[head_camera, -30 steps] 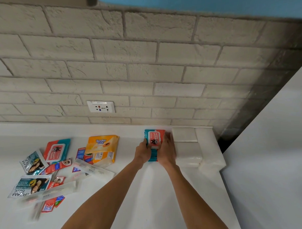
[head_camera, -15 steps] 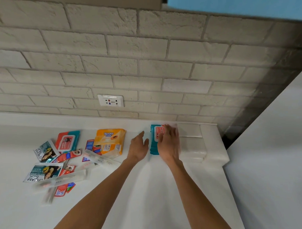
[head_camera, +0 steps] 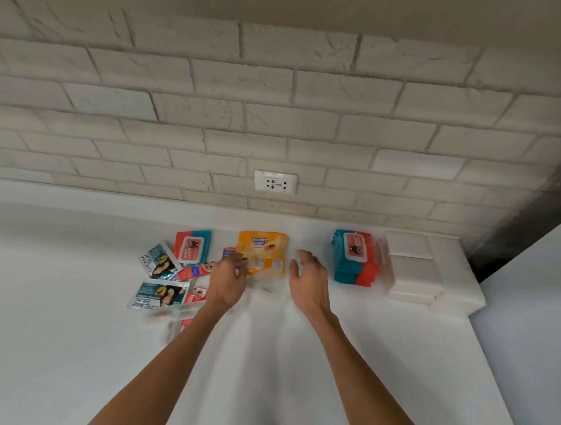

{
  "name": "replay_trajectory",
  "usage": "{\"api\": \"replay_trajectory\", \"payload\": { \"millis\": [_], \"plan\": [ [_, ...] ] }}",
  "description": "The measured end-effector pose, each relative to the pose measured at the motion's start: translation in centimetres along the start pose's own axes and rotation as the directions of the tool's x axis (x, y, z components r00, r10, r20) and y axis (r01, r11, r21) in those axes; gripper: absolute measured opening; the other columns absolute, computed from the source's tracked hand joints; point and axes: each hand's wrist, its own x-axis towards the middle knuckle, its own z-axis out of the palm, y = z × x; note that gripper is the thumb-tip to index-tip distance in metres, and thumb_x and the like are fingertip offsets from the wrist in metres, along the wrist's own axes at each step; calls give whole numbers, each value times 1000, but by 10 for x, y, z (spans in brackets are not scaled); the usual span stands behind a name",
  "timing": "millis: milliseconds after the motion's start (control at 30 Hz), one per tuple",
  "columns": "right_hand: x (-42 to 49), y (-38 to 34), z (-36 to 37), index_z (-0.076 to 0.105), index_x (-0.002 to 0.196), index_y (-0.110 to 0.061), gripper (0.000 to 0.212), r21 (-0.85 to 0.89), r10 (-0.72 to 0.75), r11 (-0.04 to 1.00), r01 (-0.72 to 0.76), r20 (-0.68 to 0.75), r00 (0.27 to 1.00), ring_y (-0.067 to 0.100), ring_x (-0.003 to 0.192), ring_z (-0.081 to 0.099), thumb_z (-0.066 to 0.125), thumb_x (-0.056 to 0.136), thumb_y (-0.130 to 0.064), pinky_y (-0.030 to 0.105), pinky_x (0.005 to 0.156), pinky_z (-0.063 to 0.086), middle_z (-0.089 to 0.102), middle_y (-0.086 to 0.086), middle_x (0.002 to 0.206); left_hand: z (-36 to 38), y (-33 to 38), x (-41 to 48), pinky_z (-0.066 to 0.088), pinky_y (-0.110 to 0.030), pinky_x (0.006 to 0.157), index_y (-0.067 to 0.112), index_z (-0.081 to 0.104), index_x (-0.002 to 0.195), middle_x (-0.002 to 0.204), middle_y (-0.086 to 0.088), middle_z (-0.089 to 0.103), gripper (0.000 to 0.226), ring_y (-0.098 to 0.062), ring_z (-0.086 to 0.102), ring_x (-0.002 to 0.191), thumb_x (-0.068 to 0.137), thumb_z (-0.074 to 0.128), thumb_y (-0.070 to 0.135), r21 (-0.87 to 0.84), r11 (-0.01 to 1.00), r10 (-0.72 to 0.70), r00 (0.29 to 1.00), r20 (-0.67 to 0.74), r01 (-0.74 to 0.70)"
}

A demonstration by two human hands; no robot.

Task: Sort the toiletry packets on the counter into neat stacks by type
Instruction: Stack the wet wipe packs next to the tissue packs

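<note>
Hovering either side of the orange Tender Love pack (head_camera: 263,256) on the counter (head_camera: 85,314): left hand (head_camera: 227,279) curled at its left edge, grip unclear; right hand (head_camera: 308,279) loosely spread. Off right, the teal-red wipes stack (head_camera: 354,257).

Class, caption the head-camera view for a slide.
Left hand and right hand flank an orange plastic wipes pack beside a teal-and-red wipes stack.
</note>
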Motion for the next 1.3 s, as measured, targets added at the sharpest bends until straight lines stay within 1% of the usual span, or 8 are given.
{"api": "replay_trajectory", "payload": {
  "millis": [200,333,467,567,700,867,1067,1300],
  "plan": [
    [-17,-58,73,64,118,-16,18,32,39,999,-41,42,998,27,104,70,60,103,-26,40,88,60,69,9,116,-67,-66,14,51,-32,84,6,69,115,115,-14,73,22,-34,68,104,97,56,8,24,999,-49,999,4,49],
    [-19,-94,119,64,120,-17,18,32,74,997,-77,75,994,22,107,69,63,103,-24,36,89,61,69,5,119,-102,-96,30,58,-37,81,4,67,113,121,-16,71,22,-36,69,104,99,52,7,32,998,-48,998,28,47],
    [-12,-120,158,61,126,-16,25,27,104,994,-107,82,991,21,113,65,64,102,-25,35,94,58,67,5,123,-121,-123,51,48,-12,61,5,66,114,112,-11,73,22,-29,71,96,103,49,11,45,998,-46,997,66,43],
    [-1,-138,182,62,128,-14,27,-3,121,993,-121,98,988,16,109,63,64,103,-23,24,87,52,66,4,123,-129,-138,71,39,-6,59,8,68,105,104,-6,74,18,-18,67,84,102,51,13,57,998,-33,996,80,29],
    [21,-149,211,60,127,-14,29,-58,137,990,-130,136,981,17,105,70,65,102,-27,22,80,54,69,3,124,-133,-136,86,46,-22,74,6,65,109,103,-3,67,15,-18,60,86,102,53,11,68,998,-26,995,98,19],
    [49,-156,238,55,120,-15,26,-74,197,979,-188,145,970,21,104,69,66,101,-29,33,83,62,67,5,121,-129,-134,108,50,-26,72,8,65,107,97,-2,66,17,-16,61,80,103,50,17,84,996,-27,991,132,16],
    [62,-151,266,53,123,-16,33,-81,274,961,-264,160,948,22,108,65,67,100,-34,32,86,60,64,5,124,-73,-202,162,61,-41,83,20,52,119,113,-4,63,28,-22,65,96,95,55,35,182,978,-144,964,224,103],
    [49,-142,286,50,119,-19,30,-70,341,940,-335,120,932,19,104,65,68,100,-34,34,91,61,61,4,118,-100,-177,144,61,-38,66,18,47,109,96,-7,69,18,-24,71,80,97,59,23,2,954,-296,937,187,301]
  ]
}}
